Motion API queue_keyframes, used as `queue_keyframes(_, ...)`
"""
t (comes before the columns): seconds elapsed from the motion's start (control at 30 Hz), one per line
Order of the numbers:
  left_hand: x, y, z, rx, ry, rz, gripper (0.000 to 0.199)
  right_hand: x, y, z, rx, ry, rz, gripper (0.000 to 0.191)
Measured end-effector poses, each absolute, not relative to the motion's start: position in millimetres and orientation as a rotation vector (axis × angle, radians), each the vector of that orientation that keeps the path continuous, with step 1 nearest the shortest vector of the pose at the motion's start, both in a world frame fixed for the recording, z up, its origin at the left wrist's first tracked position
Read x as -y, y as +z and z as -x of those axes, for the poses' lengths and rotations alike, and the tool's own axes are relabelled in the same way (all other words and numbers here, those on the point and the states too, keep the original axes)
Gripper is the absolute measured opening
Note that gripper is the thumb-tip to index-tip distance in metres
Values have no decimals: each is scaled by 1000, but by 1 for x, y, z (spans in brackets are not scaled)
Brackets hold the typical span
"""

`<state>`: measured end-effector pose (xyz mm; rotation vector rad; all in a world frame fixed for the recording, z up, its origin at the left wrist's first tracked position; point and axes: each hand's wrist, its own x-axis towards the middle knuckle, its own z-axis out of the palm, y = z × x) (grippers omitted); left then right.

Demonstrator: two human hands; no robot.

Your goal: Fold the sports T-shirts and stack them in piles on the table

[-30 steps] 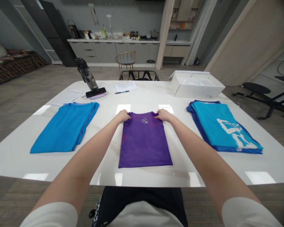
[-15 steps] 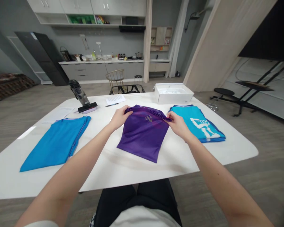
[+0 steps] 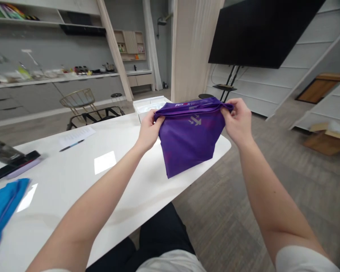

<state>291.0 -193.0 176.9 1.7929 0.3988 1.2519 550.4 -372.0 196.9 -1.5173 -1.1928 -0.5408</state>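
A folded purple shirt [image 3: 189, 141] with a small grey print hangs between my hands above the right end of the white table [image 3: 124, 189]. My left hand [image 3: 150, 130] pinches its upper left corner, thumb in front. The upper right corner is gripped by my right hand [image 3: 238, 119]. The light-blue shirt stack seen earlier on the right is hidden behind the purple cloth.
Behind my left hand stands an open white box [image 3: 150, 105]. A blue shirt [image 3: 5, 211] lies at the far left, near a handheld vacuum [image 3: 14, 162]. A pen [image 3: 71, 146] and a printed sheet [image 3: 77, 135] lie on the table; a chair [image 3: 78, 102] stands beyond.
The view has turned to the right. Both hands have lifted the purple shirt and carried it rightward, over where the light-blue stack lay.
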Motion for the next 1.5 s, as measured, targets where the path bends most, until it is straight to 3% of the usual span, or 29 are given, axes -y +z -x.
queue_keyframes(0.13,188,136,-337,-458,1181,-1634,20,354,175,-591,1180,-522,1598,19)
queue_keyframes(0.37,189,50,-372,-747,1018,-1588,16,315,84,-632,1116,-253,1696,15)
queue_keyframes(0.57,176,69,-386,-620,1220,-1608,15,280,78,-654,1081,-348,1600,19)
queue_keyframes(0.77,85,74,-410,-739,1300,-1564,25,175,108,-687,1238,-351,1579,32)
queue_keyframes(0.9,30,27,-400,-1233,1019,-1669,44,116,64,-674,1254,-128,1919,50)
queue_keyframes(1.0,29,2,-387,-1336,916,-1953,63,110,25,-650,1269,158,2298,69)
queue_keyframes(1.2,73,5,-416,-907,828,-2516,57,125,14,-615,1662,136,2110,55)
queue_keyframes(1.37,80,-12,-443,-1013,359,-2519,59,128,-2,-622,1777,373,2210,56)
queue_keyframes(1.5,84,-18,-438,-1116,338,-2496,63,144,-14,-655,1545,445,2424,64)
